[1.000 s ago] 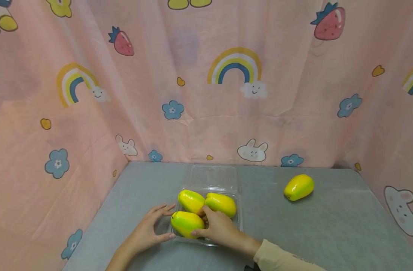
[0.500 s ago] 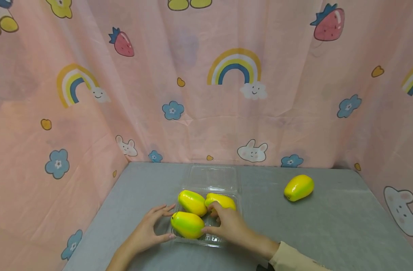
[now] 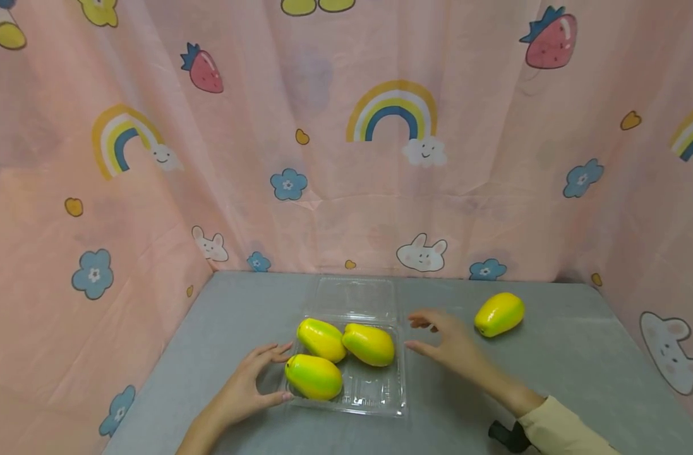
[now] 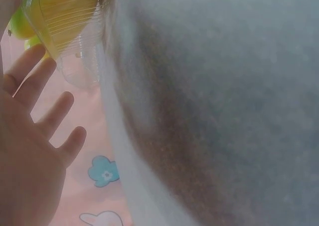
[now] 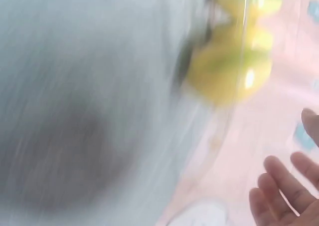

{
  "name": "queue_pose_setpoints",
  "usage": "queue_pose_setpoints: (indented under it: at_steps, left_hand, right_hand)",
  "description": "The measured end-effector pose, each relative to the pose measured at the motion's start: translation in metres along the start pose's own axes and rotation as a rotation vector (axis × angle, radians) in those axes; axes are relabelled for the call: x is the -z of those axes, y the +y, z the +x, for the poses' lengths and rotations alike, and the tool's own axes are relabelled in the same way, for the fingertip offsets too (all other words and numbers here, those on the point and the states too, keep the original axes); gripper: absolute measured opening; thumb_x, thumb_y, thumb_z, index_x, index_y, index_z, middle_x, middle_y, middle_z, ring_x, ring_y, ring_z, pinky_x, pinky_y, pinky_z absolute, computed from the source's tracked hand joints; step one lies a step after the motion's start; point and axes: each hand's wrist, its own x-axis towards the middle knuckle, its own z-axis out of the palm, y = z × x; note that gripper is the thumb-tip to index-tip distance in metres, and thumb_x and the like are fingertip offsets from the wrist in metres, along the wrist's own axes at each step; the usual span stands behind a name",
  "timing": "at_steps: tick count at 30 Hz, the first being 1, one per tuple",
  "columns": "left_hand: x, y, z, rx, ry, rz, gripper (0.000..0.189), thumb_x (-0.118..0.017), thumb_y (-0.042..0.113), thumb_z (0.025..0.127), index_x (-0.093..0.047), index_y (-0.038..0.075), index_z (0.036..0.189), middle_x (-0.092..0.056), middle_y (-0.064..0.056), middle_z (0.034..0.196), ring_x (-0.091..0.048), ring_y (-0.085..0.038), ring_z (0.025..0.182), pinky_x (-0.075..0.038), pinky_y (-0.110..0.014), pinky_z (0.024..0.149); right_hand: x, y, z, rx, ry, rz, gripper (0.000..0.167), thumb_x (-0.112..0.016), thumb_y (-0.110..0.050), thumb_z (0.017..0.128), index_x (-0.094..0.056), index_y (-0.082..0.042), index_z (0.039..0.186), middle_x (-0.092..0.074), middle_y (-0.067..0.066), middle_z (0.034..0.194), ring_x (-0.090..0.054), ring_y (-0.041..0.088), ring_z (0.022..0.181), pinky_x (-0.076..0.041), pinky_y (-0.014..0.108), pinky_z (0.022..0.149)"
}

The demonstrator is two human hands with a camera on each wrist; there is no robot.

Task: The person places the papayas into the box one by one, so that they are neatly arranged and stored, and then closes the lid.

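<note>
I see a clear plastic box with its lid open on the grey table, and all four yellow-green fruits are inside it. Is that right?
Not quite: only three fruits are inside the clear plastic box. The head view shows the fourth fruit lying on the grey table, right of the box. The lid is indeed open.

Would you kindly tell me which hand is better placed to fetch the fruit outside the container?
Probably the right hand: it holds nothing and is nearer the loose yellow fruit, while the left hand is at the clear container's opposite side.
</note>
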Motion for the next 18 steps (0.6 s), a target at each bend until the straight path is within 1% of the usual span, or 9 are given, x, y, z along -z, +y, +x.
queue_pose_setpoints:
  at_steps: [3,5,7,9,11,13,16,18]
  left_hand:
    - [-0.001,0.0,0.0,-0.001,0.003,0.005,0.062,-0.081,0.059,0.071,-0.058,0.04,0.125,-0.047,0.011,0.153,-0.038,-0.031,0.145,-0.032,-0.071,0.109]
    - [0.0,0.001,0.0,0.0,0.004,0.009,0.062,-0.081,0.06,0.07,-0.058,0.041,0.125,-0.047,0.011,0.153,-0.038,-0.031,0.145,-0.033,-0.071,0.109]
    - [0.0,0.0,0.0,-0.001,0.005,0.015,0.062,-0.08,0.06,0.07,-0.058,0.041,0.125,-0.047,0.012,0.153,-0.038,-0.031,0.145,-0.033,-0.071,0.109]
    - [0.0,0.001,0.0,-0.001,0.002,0.015,0.062,-0.081,0.059,0.07,-0.059,0.04,0.125,-0.047,0.012,0.153,-0.038,-0.031,0.145,-0.033,-0.071,0.109]
    - [0.0,0.001,0.0,0.0,0.0,0.015,0.062,-0.081,0.058,0.071,-0.059,0.039,0.126,-0.047,0.013,0.153,-0.038,-0.032,0.145,-0.032,-0.071,0.109]
    - [0.0,0.002,0.0,0.001,-0.002,0.016,0.062,-0.081,0.058,0.071,-0.059,0.039,0.126,-0.047,0.013,0.153,-0.038,-0.032,0.145,-0.032,-0.072,0.109]
    - [0.001,0.002,0.0,0.005,-0.001,0.019,0.062,-0.081,0.058,0.071,-0.058,0.04,0.126,-0.047,0.013,0.153,-0.038,-0.032,0.145,-0.032,-0.073,0.109]
    - [0.001,0.002,0.0,0.005,0.001,0.021,0.062,-0.081,0.057,0.071,-0.058,0.041,0.126,-0.047,0.013,0.153,-0.038,-0.032,0.145,-0.031,-0.073,0.108]
  right_hand:
    - [0.019,0.023,-0.001,0.004,0.055,-0.076,0.047,-0.081,-0.029,0.081,-0.067,-0.012,0.123,-0.071,0.006,0.121,-0.063,0.026,0.109,-0.055,0.049,0.092]
    - [0.03,0.039,-0.001,0.033,0.1,-0.1,0.046,-0.082,-0.028,0.08,-0.068,-0.013,0.121,-0.07,0.007,0.121,-0.06,0.03,0.113,-0.052,0.054,0.094]
    - [0.04,0.055,-0.001,0.06,0.133,-0.119,0.048,-0.083,-0.029,0.078,-0.068,-0.015,0.121,-0.069,0.007,0.122,-0.057,0.031,0.115,-0.05,0.057,0.094]
    - [0.049,0.072,-0.001,0.082,0.146,-0.121,0.05,-0.085,-0.029,0.076,-0.068,-0.016,0.121,-0.068,0.009,0.122,-0.054,0.032,0.115,-0.048,0.06,0.093]
    - [0.058,0.086,-0.002,0.076,0.12,-0.111,0.054,-0.085,-0.03,0.076,-0.067,-0.017,0.124,-0.064,0.011,0.125,-0.051,0.034,0.117,-0.046,0.063,0.092]
    - [0.067,0.098,-0.003,0.058,0.073,-0.103,0.058,-0.085,-0.03,0.076,-0.064,-0.016,0.129,-0.059,0.015,0.13,-0.048,0.037,0.118,-0.044,0.066,0.092]
    - [0.078,0.115,-0.005,-0.003,-0.011,-0.09,0.065,-0.084,-0.03,0.077,-0.059,-0.015,0.135,-0.05,0.021,0.139,-0.042,0.043,0.124,-0.04,0.071,0.093]
    - [0.084,0.124,-0.006,-0.029,-0.05,-0.102,0.067,-0.083,-0.032,0.078,-0.057,-0.014,0.138,-0.047,0.024,0.142,-0.039,0.047,0.127,-0.038,0.074,0.095]
